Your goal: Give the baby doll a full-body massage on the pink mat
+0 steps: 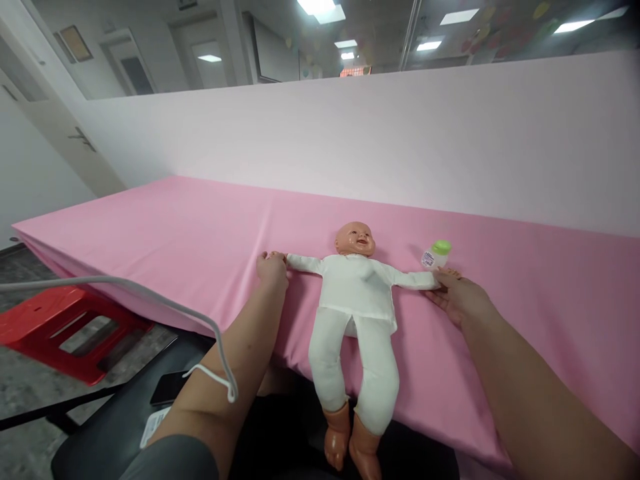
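Nearest you, a pale grey cable (pixel 175 307) loops in front of your left forearm and could get in the way of that arm. The large table under a smooth pink cloth (pixel 200 220) fills most of your view; a black chair (pixel 110 417) and a red plastic stool (pixel 50 320) stand to its left. The bald baby doll in white cloth clothes (pixel 356 287) lies face up at the table's near edge, legs over it, brown feet above your lap. You appear to be holding its arms spread wide: your left hand (pixel 273 265) has its fingers curled round one doll hand, partly hidden, and your right hand (pixel 460 293) grasps the other at the wrist. Moving those arms would call for a light, even hold. The small clear bottle with a lime-green cap (pixel 436 255) sits just beyond your right fingers.
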`<control>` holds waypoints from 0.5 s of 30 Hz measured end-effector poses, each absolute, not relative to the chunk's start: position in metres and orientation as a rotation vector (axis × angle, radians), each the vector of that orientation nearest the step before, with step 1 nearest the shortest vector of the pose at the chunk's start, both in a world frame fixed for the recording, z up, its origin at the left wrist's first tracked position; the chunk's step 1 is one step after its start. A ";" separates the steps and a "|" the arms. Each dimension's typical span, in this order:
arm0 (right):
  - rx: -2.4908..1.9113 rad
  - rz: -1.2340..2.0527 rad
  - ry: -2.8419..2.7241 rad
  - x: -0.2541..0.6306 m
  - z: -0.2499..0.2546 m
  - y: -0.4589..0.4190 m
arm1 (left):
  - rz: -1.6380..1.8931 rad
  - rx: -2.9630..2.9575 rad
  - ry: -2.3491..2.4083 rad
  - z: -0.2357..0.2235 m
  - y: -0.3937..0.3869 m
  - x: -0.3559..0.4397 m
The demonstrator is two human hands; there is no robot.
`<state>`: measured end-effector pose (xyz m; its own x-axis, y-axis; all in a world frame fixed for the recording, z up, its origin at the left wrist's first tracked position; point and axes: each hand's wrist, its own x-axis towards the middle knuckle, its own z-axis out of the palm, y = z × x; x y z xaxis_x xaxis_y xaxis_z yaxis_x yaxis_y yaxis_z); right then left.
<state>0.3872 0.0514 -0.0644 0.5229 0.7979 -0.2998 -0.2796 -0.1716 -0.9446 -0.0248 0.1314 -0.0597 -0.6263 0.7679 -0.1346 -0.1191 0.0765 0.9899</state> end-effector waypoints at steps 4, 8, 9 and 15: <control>-1.467 1.071 -0.497 0.396 -0.072 0.057 | 1.578 0.740 1.815 -0.055 0.126 -0.026; -1.454 1.080 -0.519 0.394 -0.071 0.057 | 1.474 0.846 1.922 -0.052 0.123 -0.027; -1.459 1.079 -0.513 0.393 -0.069 0.056 | 1.450 0.871 1.938 -0.051 0.122 -0.027; -1.480 1.091 -0.504 0.391 -0.065 0.055 | 1.383 1.000 2.003 -0.045 0.112 -0.025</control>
<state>0.3905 0.0550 -0.0650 0.4717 0.8130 -0.3415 -0.2677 -0.2370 -0.9339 -0.0252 0.1120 -0.0450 -0.6022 0.7984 0.0027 0.2853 0.2121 0.9347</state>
